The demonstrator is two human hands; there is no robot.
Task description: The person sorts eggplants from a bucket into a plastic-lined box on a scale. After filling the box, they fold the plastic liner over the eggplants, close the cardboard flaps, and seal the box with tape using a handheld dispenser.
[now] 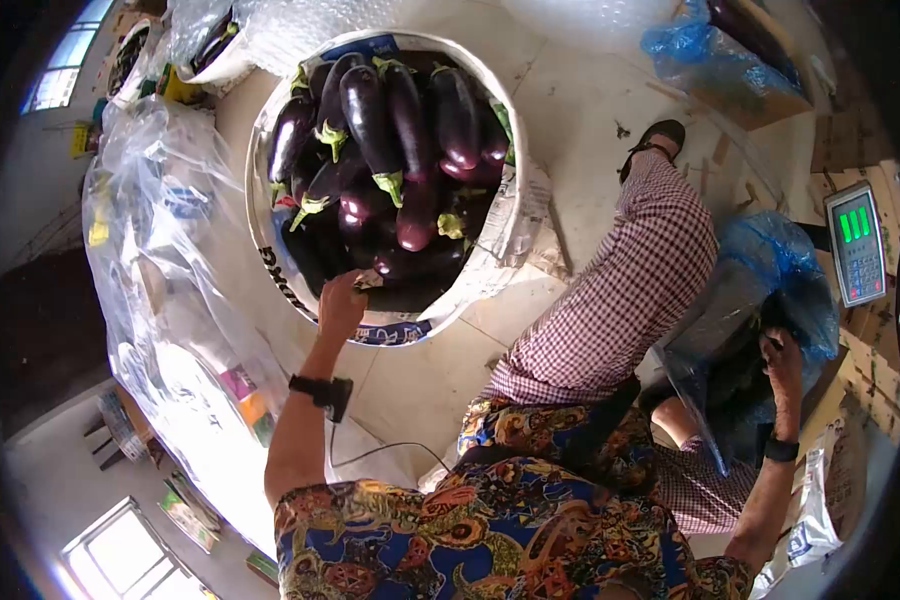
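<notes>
Item: round white tub [253,195] with dark lettering, standing on a pale tiled floor [560,90] ahead of the person. Its rim is enclosing a heap of glossy dark purple eggplants [365,100], several of them showing green stem ends.

Item: left hand [342,305], lying over the near rim of the tub, its fingertips pointing in at a pale stem end [369,281].

Item: right hand [782,360], resting at a bluish see-through plastic bag [805,285], which is sitting to the person's right with dark contents showing through.

Grips: both are appearing too small and shadowed to tell whether the fingers are standing apart or clamping on anything.

Item: black wrist devices, one each; the left [322,392] is trailing a thin cable [395,444].

Item: keypad display [856,243], glowing with green digits beyond the plastic bag.

Item: clear plastic sheeting [150,260], bunching left of the tub.

Item: checked trousers [620,290] and a patterned top [450,530], clothing the person.
</notes>
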